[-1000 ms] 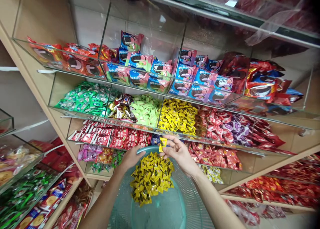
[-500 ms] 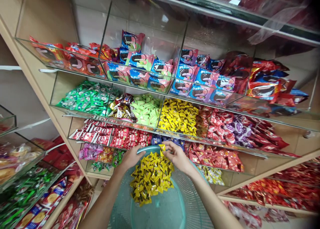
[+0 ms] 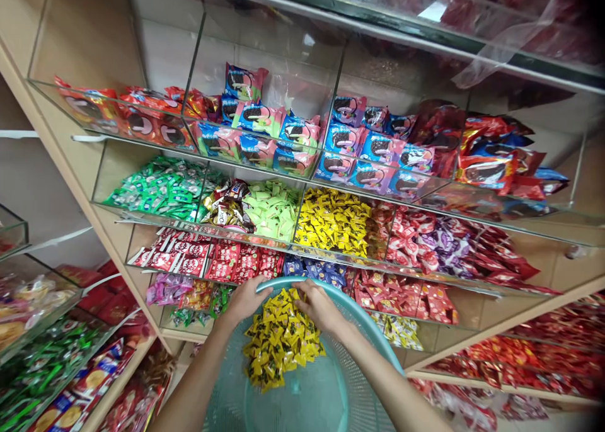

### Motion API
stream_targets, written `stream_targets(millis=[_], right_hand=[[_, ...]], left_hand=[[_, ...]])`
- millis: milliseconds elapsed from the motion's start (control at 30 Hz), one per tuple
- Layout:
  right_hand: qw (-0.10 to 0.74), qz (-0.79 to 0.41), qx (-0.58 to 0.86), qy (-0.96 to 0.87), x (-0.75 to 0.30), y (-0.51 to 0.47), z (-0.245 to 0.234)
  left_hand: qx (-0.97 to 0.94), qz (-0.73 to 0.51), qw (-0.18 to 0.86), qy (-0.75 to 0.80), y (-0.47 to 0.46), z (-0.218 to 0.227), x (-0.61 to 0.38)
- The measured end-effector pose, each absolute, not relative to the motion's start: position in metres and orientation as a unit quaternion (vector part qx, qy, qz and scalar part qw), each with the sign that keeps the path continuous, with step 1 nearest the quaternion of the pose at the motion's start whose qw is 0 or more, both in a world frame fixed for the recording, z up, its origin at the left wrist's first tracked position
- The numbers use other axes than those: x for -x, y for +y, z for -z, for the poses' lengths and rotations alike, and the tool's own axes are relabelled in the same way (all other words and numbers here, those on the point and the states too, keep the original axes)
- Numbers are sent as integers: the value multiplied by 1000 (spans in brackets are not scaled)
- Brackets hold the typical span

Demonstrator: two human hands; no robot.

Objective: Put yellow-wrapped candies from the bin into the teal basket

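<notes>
A round teal plastic basket (image 3: 331,381) with perforated sides is tilted below the shelves. Inside it, a heap of small yellow wrapped candies (image 3: 283,341) lies against the far side. My left hand (image 3: 249,298) is closed around the basket's far-left rim. At the heap's upper right edge, my right hand (image 3: 317,305) reaches over with bent fingers, thumb and forefinger apart, touching the candies. No separate candy shows in its grasp.
Just beyond the basket, a clear-fronted shelf bin holds more yellow candies (image 3: 333,221). Green candies (image 3: 158,189), pale green candies (image 3: 271,208) and red packets (image 3: 246,260) fill neighbouring bins. Blue-and-pink cookie packs (image 3: 340,139) sit above, behind a transparent shelf edge.
My right hand has lowered from the rim onto the heap, and the yellow candy it pinched no longer shows in its fingers. My left hand has stayed on the rim.
</notes>
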State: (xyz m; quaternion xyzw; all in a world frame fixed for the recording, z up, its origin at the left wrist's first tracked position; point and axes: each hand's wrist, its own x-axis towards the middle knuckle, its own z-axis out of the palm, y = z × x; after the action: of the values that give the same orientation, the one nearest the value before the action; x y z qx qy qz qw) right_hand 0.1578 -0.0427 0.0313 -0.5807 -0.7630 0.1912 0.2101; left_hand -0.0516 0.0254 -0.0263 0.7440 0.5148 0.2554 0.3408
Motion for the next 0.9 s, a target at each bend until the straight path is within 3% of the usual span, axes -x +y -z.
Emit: stream_targets(millis=[200, 500, 733, 833, 900], right_hand=[[189, -130, 611, -758, -156, -47, -41], [363, -39, 534, -763, -156, -45, -62], [447, 13, 493, -746, -175, -46, -76], [439, 72, 508, -738, -193, -42, -102], [377, 134, 549, -734, -210, -36, -127]], left_hand=[[-747, -254, 341, 511, 25, 25, 50], [-751, -272, 346, 493, 24, 26, 49], [-750, -284, 335, 494, 22, 20, 41], [-747, -280, 344, 495, 23, 21, 40], [-748, -282, 342, 495, 23, 23, 40]])
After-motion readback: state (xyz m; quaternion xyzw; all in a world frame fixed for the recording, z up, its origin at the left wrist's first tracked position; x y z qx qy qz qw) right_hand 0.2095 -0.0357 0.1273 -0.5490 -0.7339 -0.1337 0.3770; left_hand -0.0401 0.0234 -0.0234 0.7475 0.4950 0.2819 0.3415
